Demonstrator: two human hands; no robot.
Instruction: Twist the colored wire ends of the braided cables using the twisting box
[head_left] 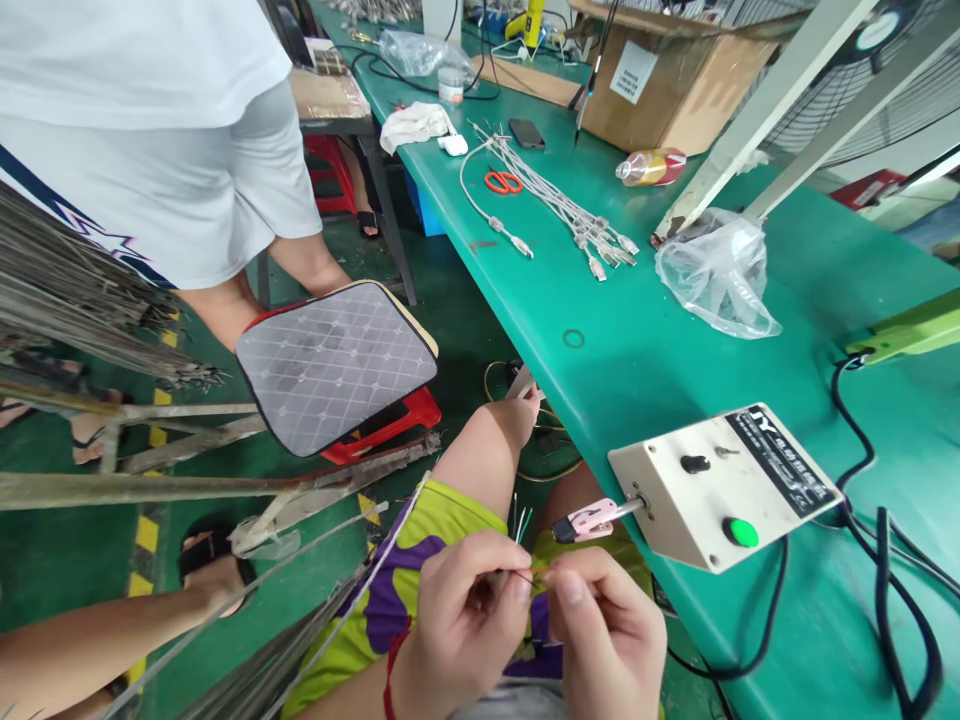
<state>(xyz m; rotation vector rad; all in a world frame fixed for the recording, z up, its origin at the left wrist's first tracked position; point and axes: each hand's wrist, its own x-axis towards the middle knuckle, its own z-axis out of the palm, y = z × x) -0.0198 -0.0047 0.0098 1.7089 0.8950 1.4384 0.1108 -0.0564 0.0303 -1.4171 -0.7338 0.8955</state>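
My left hand (472,610), with a red cord at the wrist, is closed in a pinch on thin wires. White and green wire ends (522,524) stick up above its fingers. Close by on the right, my right hand (604,625) pinches a thin orange wire (537,571), and a dark wire also shows between the two hands. Both hands are above my lap. Just beyond them a pink-and-black piece (585,521) sits on a metal shaft coming out of a beige control box (724,490) with a green button.
Grey cables with metal plugs (562,200) lie on the green table (525,290) beside orange-handled scissors (503,182). A plastic bag (720,275), a bottle (651,167) and a cardboard box (660,85) are farther back. Left stands a person (150,180) by a cushioned stool (337,360); cable bundles hang nearby.
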